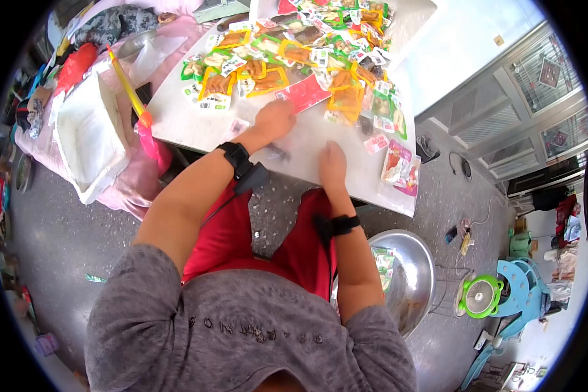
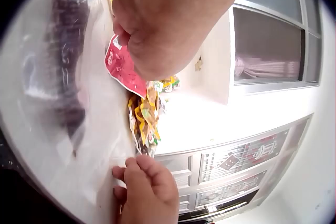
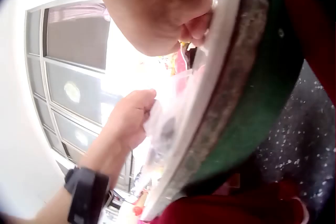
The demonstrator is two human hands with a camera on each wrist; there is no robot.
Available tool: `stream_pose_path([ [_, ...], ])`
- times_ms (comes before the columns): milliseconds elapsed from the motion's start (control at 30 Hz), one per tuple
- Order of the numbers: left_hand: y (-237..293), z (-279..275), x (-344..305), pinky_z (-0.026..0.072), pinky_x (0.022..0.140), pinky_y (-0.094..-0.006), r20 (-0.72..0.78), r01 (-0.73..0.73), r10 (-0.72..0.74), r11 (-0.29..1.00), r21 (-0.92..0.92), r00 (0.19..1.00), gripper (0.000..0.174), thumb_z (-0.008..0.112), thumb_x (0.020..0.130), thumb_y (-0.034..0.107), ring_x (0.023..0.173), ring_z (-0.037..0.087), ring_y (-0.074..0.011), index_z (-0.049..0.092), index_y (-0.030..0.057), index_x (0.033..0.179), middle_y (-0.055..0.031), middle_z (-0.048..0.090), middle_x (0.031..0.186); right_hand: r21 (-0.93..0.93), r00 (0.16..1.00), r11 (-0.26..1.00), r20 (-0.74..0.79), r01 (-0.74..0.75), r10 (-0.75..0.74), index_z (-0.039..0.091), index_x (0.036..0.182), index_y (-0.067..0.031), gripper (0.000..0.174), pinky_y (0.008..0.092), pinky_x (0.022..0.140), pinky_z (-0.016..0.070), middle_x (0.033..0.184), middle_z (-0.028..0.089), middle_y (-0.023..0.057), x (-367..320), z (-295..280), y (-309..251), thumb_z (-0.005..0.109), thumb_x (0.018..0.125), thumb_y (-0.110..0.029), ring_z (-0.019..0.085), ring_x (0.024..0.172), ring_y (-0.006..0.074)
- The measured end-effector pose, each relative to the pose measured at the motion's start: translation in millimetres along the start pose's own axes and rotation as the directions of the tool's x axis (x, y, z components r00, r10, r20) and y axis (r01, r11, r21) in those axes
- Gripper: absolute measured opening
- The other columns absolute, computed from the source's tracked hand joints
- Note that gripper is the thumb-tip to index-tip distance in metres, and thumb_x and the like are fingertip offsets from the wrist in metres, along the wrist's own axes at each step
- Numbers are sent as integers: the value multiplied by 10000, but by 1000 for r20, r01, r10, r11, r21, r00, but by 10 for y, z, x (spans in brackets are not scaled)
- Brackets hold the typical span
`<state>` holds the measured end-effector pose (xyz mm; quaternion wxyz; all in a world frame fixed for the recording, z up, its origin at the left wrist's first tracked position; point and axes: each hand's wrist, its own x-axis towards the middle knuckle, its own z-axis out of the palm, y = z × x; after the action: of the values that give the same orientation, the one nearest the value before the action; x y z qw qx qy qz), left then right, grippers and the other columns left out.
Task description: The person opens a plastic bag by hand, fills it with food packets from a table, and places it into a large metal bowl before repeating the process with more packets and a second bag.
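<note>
Head view: left hand [image 1: 274, 122] at the red packet [image 1: 307, 95], right hand [image 1: 333, 166] loose by the near edge

From where I stand, the left hand has its fingers curled in, with the tips at the near left corner of the red packet. A clear packet [image 2: 68, 61] with dark contents lies just on the near side of that hand, and its film seems to meet the fingers in the right wrist view. Which of the two is pinched, if either, I cannot tell. The right hand sits to the right, its fingers loosely bent and slightly parted, with nothing in its hold that I can make out.

Both hands are over the near part of a pale table [image 1: 183, 124]. The red packet rests against the near side of a broad heap of packets, among them a yellow-edged packet [image 1: 268, 80] to its left. Near the right corner lies a pink-and-purple packet [image 1: 397, 163], apart from the heap.

The person wears a black watch [image 1: 236, 159] on the left wrist and a black strap [image 1: 345, 225] on the right. Below the table's near right side, a metal basin [image 1: 421, 274] on the floor holds a green-and-white packet [image 1: 383, 266]. Farther right is a green fan [image 1: 480, 296], beside a blue chair [image 1: 532, 287]. Off to the left, a white box [image 1: 88, 130] stands on pink cloth [image 1: 46, 157].
</note>
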<state>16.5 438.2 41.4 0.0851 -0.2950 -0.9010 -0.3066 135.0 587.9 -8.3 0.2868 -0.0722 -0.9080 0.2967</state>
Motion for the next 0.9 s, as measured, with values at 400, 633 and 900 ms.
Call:
stream_pose_path([
  [400,-139,48,545,264,899,-452,182,183,-221,962,203,958,541,514,673,303,1097,358,-299,376,130,1167,-154,426,1146,54,989,996,-137,67,-59,491,876,31,177,388,680,406,822,518,202,-58,-19,-98,456,716,-35,493,756,353],
  [633,-48,111,634,328,841,-434,357,273,-264,962,26,896,560,535,658,314,1095,372,-296,367,142,1164,-154,437,1135,68,982,994,-178,83,-70,495,878,30,178,392,689,402,823,516,204,-94,13,-53,462,719,-45,493,765,353],
  [900,-118,216,606,331,840,-422,-135,168,-125,907,386,983,498,521,671,226,1073,387,-294,406,150,1149,-129,428,1129,70,984,997,-176,42,-29,501,879,31,183,387,705,400,841,520,204,-86,7,-51,465,721,-53,496,783,350],
])
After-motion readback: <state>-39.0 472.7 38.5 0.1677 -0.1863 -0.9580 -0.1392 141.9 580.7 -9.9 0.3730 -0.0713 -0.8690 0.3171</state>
